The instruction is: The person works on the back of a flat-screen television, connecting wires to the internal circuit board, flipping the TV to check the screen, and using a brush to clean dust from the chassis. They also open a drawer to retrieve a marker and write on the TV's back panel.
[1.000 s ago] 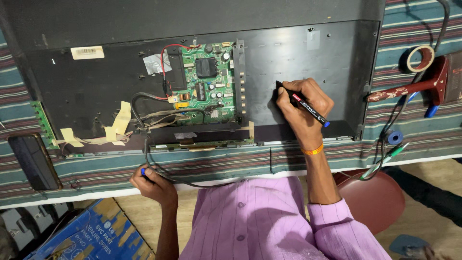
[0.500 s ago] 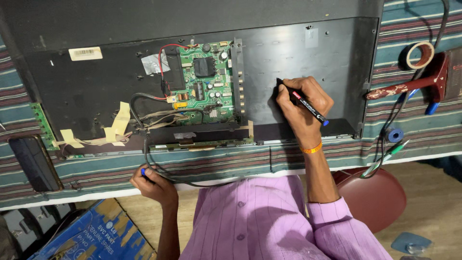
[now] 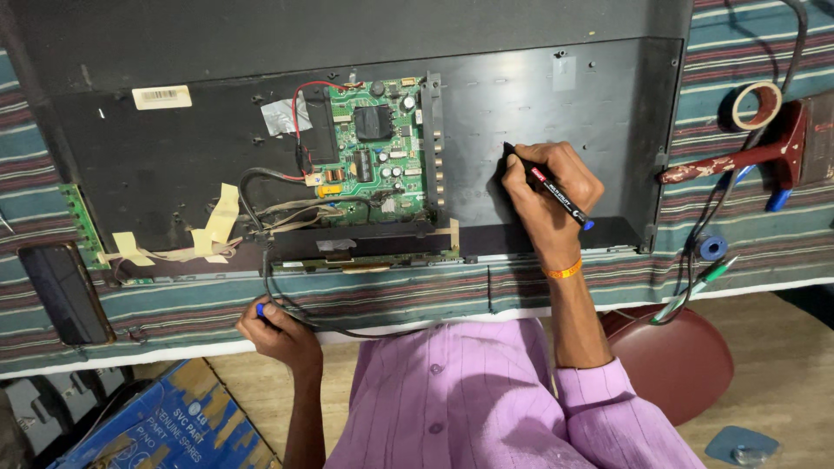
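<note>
My right hand grips a black marker pen with a blue end, its tip pressed on the black metal back panel of an opened flat screen lying face down. A green circuit board with wires sits left of that hand. My left hand rests at the table's front edge, closed on a small blue cap, beside a black cable looping off the panel.
A striped cloth covers the table. At the right lie a tape roll, a red wooden tool and blue-tipped leads. A dark phone lies left. A red stool and a blue carton stand below.
Both hands stay where they were; the marker tip remains on the panel. Only the view has shifted very slightly.
</note>
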